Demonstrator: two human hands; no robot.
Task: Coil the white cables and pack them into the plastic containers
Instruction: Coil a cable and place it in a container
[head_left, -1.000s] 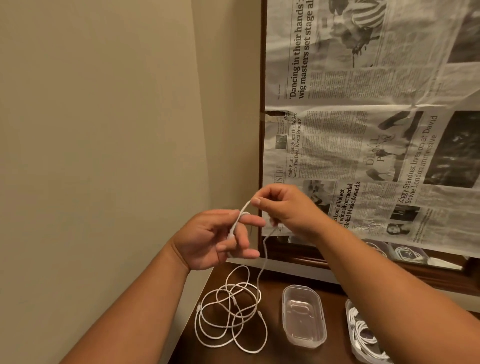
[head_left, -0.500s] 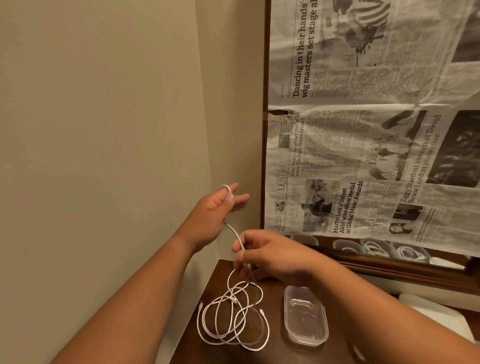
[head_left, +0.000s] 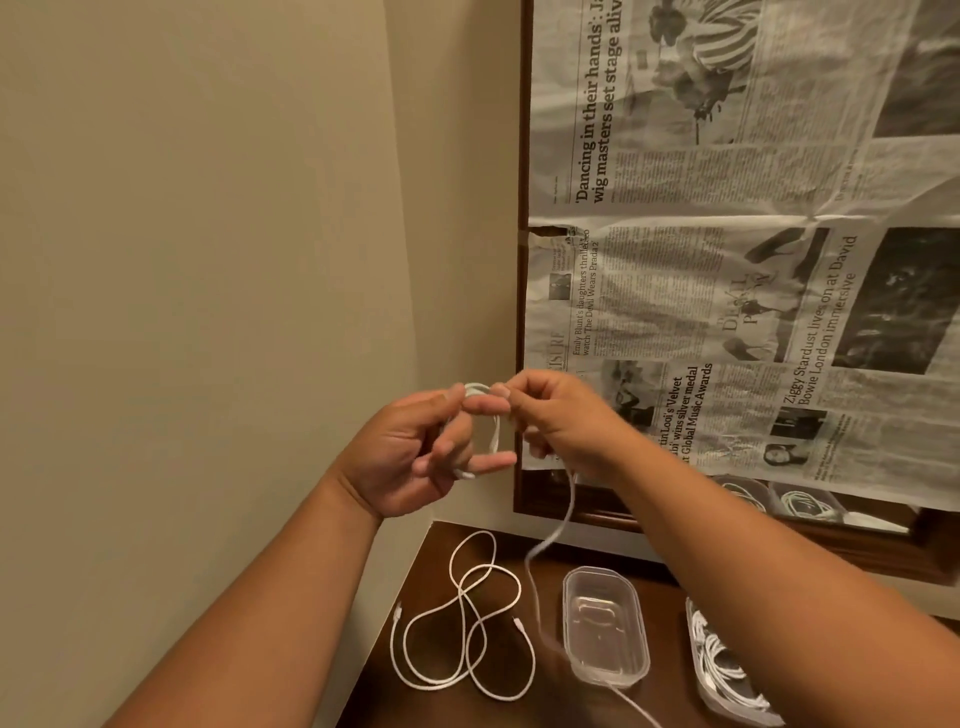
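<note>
You face a corner where two plain beige walls (head_left: 208, 260) meet. To your right, newspaper sheets (head_left: 727, 270) cover a dark wood-framed mirror (head_left: 523, 156). Below you, a dark brown wooden tabletop (head_left: 384, 712) sits in warm light.

Both forearms are raised side by side, the left hand (head_left: 415, 457) with white cable (head_left: 570, 501) looped round its fingers, the right hand (head_left: 563, 423) pinching that cable just beside the left fingertips.

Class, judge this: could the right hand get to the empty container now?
Probably yes: the empty container sits open just below the right hand, with only the hanging cable beside it. The hand pinches that cable, though, so it isn't free.
</note>
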